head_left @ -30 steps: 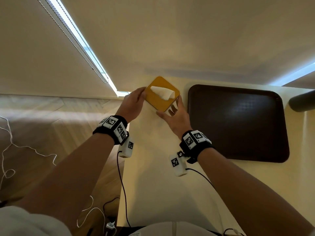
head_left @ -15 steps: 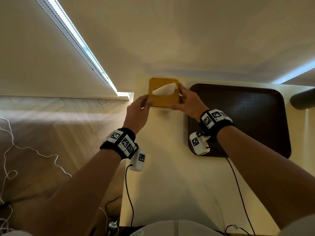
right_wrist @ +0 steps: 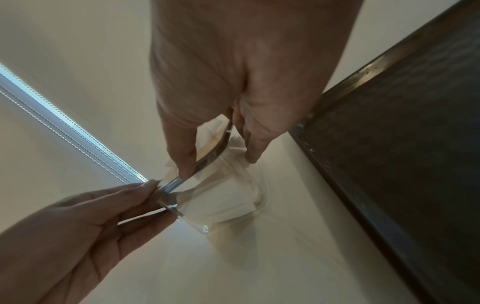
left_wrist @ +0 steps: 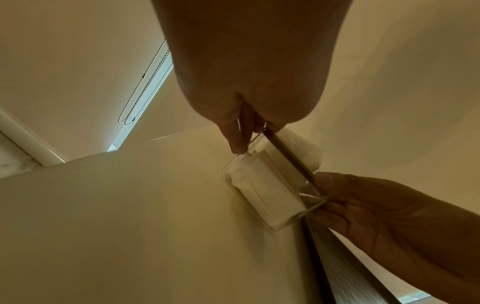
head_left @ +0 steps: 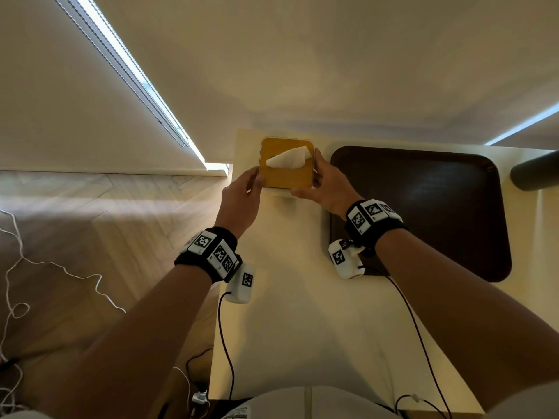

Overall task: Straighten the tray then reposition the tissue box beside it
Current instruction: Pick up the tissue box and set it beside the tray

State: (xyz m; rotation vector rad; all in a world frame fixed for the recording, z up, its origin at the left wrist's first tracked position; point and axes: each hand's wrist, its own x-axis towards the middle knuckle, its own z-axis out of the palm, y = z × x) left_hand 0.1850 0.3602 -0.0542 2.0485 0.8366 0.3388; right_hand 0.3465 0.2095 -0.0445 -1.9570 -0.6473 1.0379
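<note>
At the far left corner of the pale desk (head_left: 302, 313), one tissue box (head_left: 286, 172) stood just beside the left edge of one dark tray (head_left: 423, 207), apart from it by a narrow strip of desk. The box had a clear body and a mustard lid, with a single white tissue (head_left: 287, 160) poking up through the slot. The tray lay square to the desk's edges, so its straightening looked done, and the box sat square to it.

Both hands were on the box, one to each side. The left hand (head_left: 242, 195) pinched the near left corner between thumb and fingers (right_wrist: 145, 191). The right hand (head_left: 328, 187) held the right side, its thumb along the near edge of the lid and its fingers (right_wrist: 255, 148) down the clear wall next to the tray. A hold from both sides seemed meant to keep the light box from twisting while it was lined up with the tray. Whether its base rested on the desk or hung just over it, I could not tell.
</note>
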